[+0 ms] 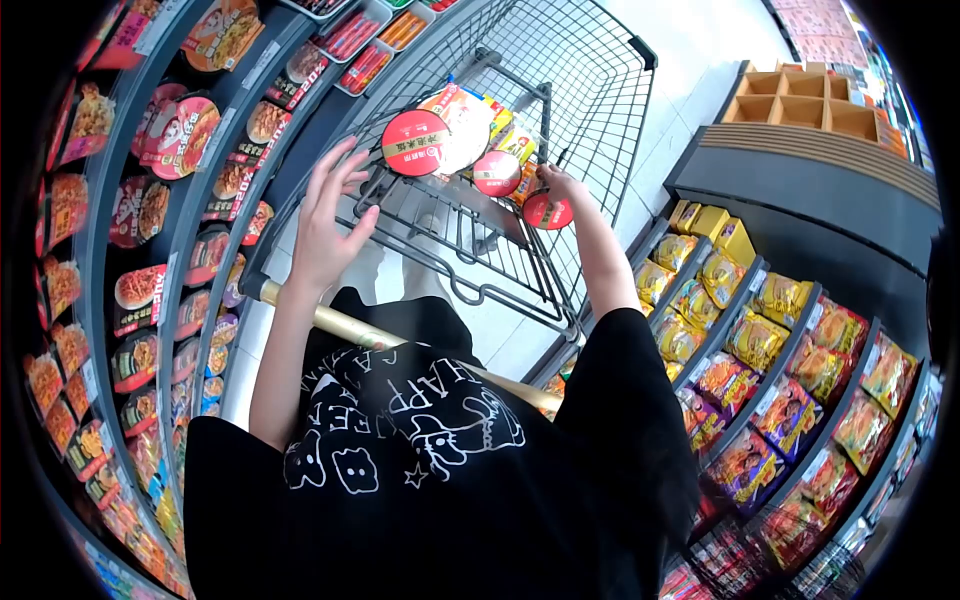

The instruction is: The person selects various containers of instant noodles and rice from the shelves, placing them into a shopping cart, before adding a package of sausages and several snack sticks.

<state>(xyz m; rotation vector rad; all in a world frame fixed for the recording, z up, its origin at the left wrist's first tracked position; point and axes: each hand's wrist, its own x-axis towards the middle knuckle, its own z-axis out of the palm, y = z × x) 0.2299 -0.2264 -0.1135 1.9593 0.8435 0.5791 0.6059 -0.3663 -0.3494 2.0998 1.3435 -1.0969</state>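
Raised above the near left side of the shopping cart (pixel 600 110), my left hand (pixel 335 210) is open and empty, its fingers spread. My right hand (pixel 562 185) reaches into the cart, fingers bent around the edge of a red-lidded instant rice tub (pixel 549 213); its fingertips are partly hidden. A second red-lidded tub (pixel 496 174) lies just left of it. Farther left, a larger-looking tub (pixel 416 143) of the same kind has its red lid facing me. Yellow and colourful packages (pixel 512 138) lie behind the tubs.
The cart's pale gold handle (pixel 350 326) crosses in front of my body. Shelves of boxed and bowl meals (pixel 140 290) rise close on the left. Bagged noodles (pixel 757 337) fill slanted racks on the right. Beyond them stands a counter with a wooden compartment box (pixel 790 108).
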